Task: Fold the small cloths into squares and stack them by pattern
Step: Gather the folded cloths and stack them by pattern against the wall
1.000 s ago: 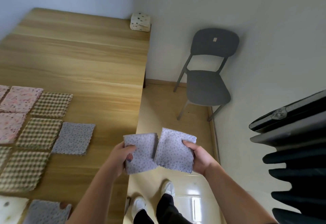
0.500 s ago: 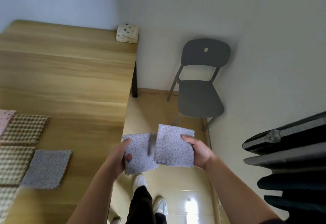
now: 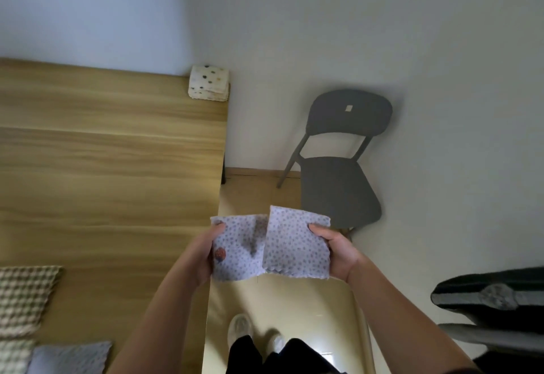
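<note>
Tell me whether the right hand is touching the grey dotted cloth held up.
Touching. The head view shows the right hand gripping the grey dotted cloth at its right edge, thumb on top.

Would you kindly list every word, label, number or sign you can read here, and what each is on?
Nothing is legible.
Grey chair: pale sticker on its backrest, too small to read.
Dark case: round emblem, too blurred to read.
Lilac spotted cloth: red mark, blurred; no lettering discernible.
</note>
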The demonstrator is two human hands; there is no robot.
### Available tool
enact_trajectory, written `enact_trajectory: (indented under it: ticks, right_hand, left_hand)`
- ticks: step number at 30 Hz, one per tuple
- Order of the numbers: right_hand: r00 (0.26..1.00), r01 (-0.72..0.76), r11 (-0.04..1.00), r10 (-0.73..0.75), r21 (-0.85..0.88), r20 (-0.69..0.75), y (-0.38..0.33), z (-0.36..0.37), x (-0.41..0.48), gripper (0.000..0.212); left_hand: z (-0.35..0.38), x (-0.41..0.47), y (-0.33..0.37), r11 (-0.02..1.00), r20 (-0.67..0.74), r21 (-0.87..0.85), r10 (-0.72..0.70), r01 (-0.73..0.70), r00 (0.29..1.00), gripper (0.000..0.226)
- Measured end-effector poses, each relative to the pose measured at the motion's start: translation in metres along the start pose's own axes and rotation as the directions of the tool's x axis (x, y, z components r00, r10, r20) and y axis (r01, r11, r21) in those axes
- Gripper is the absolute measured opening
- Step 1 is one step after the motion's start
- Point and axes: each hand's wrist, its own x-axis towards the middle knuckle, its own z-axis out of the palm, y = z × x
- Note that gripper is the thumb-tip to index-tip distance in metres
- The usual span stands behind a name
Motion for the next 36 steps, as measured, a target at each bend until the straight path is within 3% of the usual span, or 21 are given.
enact_trajectory:
  ticks: [8,13,22,28,36]
  right_hand:
    - [0.998,-0.006,1.0,0.007,-0.011,0.06,-0.057,0.016,0.044,0.042]
    - [1.0,-0.007,1.0,0.008,-0.011,0.024,-0.109,0.009,0.075,0.046]
    - [0.998,-0.009,0.996,0.014,-0.089,0.061,-0.217,0.019,0.123,0.047]
    - [0.987,-0.05,0.993,0.066,-0.111,0.148,-0.249,0.049,0.157,0.043]
    - [0.982,-0.071,0.989,0.093,-0.132,0.167,-0.307,0.098,0.213,0.037]
  left_hand:
    - [0.013,0.043,0.049,0.998,-0.019,-0.031,-0.053,0.053,0.998,0.031]
    - [0.034,0.073,0.082,0.997,-0.071,-0.053,-0.062,0.058,0.996,0.028]
    - [0.067,0.129,0.147,0.996,-0.17,-0.082,0.01,-0.024,0.985,0.028]
    - [0.077,0.167,0.181,0.988,-0.164,-0.155,-0.009,-0.016,0.986,0.028]
    - [0.077,0.226,0.256,0.985,-0.042,-0.173,-0.025,0.018,0.999,0.042]
